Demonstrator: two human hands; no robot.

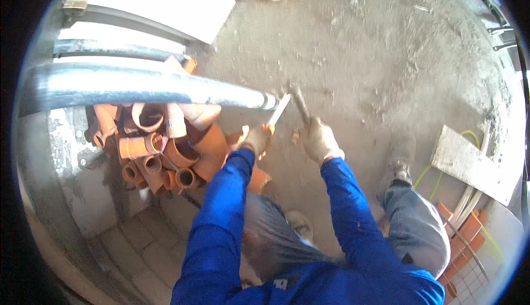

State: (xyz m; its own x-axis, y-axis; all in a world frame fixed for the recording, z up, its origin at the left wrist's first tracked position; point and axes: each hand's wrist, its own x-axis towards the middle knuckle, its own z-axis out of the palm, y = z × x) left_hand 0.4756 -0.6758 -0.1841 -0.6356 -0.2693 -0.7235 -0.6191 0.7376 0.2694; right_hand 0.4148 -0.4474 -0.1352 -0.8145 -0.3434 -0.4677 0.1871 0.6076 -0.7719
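Left gloved hand [256, 140] grips an orange-handled tool [281, 109] with a pale blade; the right hand [321, 140] clasps a dark slim tool [300, 104], their far ends nearly meeting.

Both tools are ahead of the blue-sleeved person, above a rough concrete floor [364, 73], near the right end of a shiny grey pipe [165, 87]; orange pipe pieces [211, 151] are heaped to the left. The step in hand appears to be lining up the tools (perhaps chisel and hammer, only a guess); the next move would call for a steady left grip. Gloves hide much of the handles, and whether either tip touches pipe or floor cannot be told.
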